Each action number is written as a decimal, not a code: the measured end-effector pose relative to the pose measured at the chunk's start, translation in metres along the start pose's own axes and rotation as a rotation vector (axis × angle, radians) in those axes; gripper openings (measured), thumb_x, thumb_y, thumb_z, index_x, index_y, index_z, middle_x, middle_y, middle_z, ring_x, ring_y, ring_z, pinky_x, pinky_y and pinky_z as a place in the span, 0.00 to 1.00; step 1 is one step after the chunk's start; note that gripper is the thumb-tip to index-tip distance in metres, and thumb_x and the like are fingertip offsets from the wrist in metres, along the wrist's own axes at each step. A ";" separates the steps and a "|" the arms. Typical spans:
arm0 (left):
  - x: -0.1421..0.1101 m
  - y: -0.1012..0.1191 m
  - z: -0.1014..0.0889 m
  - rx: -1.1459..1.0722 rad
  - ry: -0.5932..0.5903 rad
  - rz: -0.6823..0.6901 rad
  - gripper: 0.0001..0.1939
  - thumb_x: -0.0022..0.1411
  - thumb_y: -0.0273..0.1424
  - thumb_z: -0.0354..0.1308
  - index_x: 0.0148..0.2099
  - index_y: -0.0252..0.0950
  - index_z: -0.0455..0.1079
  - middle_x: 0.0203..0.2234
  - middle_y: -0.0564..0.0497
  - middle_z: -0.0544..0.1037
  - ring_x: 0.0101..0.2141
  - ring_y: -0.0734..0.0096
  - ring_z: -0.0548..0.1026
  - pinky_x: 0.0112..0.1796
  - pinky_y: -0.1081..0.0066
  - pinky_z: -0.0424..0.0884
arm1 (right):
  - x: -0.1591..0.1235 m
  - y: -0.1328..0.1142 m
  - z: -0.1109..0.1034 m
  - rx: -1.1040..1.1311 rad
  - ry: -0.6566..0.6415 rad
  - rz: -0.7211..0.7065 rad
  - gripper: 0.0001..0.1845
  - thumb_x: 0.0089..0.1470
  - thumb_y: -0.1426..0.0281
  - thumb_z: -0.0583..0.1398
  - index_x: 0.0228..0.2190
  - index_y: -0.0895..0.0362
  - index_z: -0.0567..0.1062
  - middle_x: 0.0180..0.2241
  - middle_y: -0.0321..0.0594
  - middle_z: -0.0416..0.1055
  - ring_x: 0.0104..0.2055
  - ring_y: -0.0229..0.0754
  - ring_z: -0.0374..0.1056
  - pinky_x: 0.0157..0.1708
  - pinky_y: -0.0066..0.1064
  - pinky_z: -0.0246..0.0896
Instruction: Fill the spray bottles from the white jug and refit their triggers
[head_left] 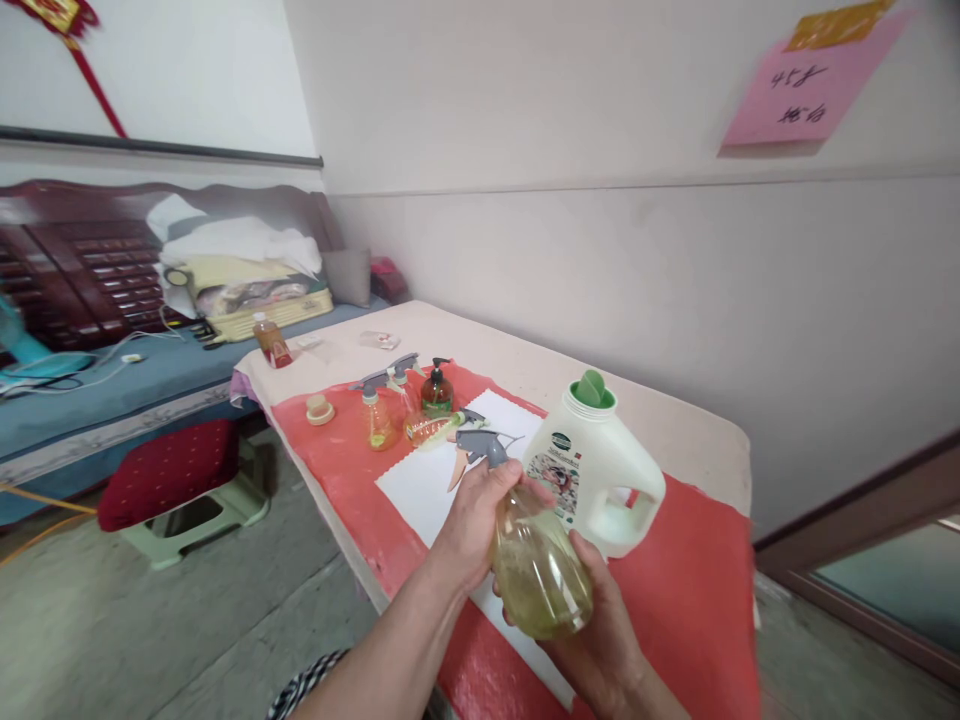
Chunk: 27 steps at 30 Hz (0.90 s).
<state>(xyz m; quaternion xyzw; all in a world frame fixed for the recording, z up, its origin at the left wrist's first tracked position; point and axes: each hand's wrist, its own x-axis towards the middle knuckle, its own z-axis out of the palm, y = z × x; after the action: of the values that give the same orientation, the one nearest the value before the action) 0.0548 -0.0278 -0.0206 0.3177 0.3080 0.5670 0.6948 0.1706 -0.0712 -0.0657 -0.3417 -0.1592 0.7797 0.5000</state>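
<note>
The left hand point(472, 515) is wrapped around the neck of a grey-headed spray bottle point(541, 575); the right hand point(600, 605) supports its round body. With yellowish liquid inside, I judge it moderately heavy, stiff, smooth and perhaps slippery, so neck and base together make a good hold. Beyond the left hand on the table point(480, 335), from left to right, I count one amber bottle point(273, 343), one round lid-like piece point(320, 409), two upright sprayers point(379, 427), one pump bottle point(436, 395), one lying bottle point(431, 430); just beyond the right hand, one white jug point(611, 455).
</note>
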 end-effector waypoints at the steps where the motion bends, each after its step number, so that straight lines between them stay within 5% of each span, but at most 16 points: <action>1: 0.001 -0.001 -0.001 -0.015 0.032 0.009 0.16 0.57 0.43 0.62 0.33 0.34 0.69 0.28 0.44 0.80 0.32 0.62 0.78 0.33 0.68 0.71 | 0.000 -0.002 0.002 -0.031 -0.016 -0.001 0.24 0.52 0.48 0.58 0.40 0.54 0.76 0.49 0.44 0.72 0.50 0.55 0.68 0.40 0.43 0.68; 7: 0.006 -0.006 -0.008 0.204 0.284 0.166 0.20 0.57 0.48 0.60 0.35 0.34 0.69 0.31 0.45 0.79 0.29 0.65 0.77 0.31 0.70 0.69 | 0.004 -0.008 0.003 -0.682 0.105 -0.378 0.34 0.43 0.49 0.66 0.49 0.50 0.69 0.50 0.42 0.70 0.51 0.54 0.65 0.47 0.41 0.62; 11: 0.005 -0.004 -0.010 0.280 0.236 0.121 0.21 0.57 0.48 0.59 0.35 0.33 0.71 0.33 0.43 0.80 0.30 0.65 0.77 0.31 0.69 0.68 | 0.003 -0.001 -0.001 -0.996 0.222 -0.527 0.43 0.35 0.58 0.71 0.52 0.49 0.63 0.48 0.40 0.70 0.49 0.53 0.65 0.50 0.43 0.60; 14: 0.004 0.001 -0.010 0.246 0.108 0.067 0.19 0.57 0.46 0.60 0.34 0.33 0.72 0.32 0.42 0.80 0.30 0.64 0.77 0.32 0.68 0.69 | 0.000 -0.005 0.002 -0.894 0.097 -0.430 0.37 0.38 0.56 0.69 0.49 0.50 0.66 0.44 0.40 0.72 0.46 0.53 0.67 0.47 0.44 0.61; 17: 0.003 0.005 -0.009 0.085 -0.034 -0.004 0.16 0.59 0.43 0.59 0.33 0.33 0.70 0.30 0.42 0.80 0.31 0.62 0.78 0.34 0.68 0.69 | -0.006 -0.008 0.007 -0.511 -0.124 -0.329 0.32 0.42 0.51 0.66 0.47 0.52 0.71 0.46 0.43 0.73 0.48 0.55 0.67 0.49 0.45 0.60; 20: 0.001 0.006 -0.007 -0.023 -0.121 -0.043 0.15 0.59 0.42 0.60 0.33 0.33 0.70 0.30 0.41 0.81 0.32 0.61 0.78 0.35 0.67 0.70 | -0.012 -0.002 0.006 -0.169 -0.173 -0.165 0.28 0.43 0.49 0.64 0.41 0.53 0.76 0.43 0.45 0.75 0.45 0.54 0.70 0.45 0.45 0.64; 24: 0.002 0.004 -0.008 -0.040 -0.073 -0.051 0.15 0.57 0.42 0.60 0.32 0.34 0.69 0.28 0.42 0.80 0.32 0.60 0.79 0.31 0.69 0.69 | -0.009 0.006 0.000 -0.040 -0.117 0.019 0.26 0.43 0.47 0.65 0.37 0.53 0.77 0.41 0.44 0.76 0.38 0.51 0.72 0.31 0.37 0.68; 27: 0.004 0.002 -0.011 0.034 0.094 0.007 0.18 0.58 0.46 0.59 0.32 0.35 0.68 0.26 0.45 0.80 0.30 0.61 0.78 0.29 0.69 0.68 | -0.001 -0.001 0.000 -0.172 -0.084 -0.036 0.26 0.50 0.47 0.61 0.44 0.51 0.74 0.50 0.43 0.72 0.48 0.52 0.69 0.36 0.37 0.68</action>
<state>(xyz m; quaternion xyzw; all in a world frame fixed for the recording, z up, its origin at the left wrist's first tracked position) 0.0459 -0.0227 -0.0261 0.3039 0.3487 0.5784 0.6719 0.1717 -0.0720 -0.0643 -0.3472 -0.2526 0.7676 0.4758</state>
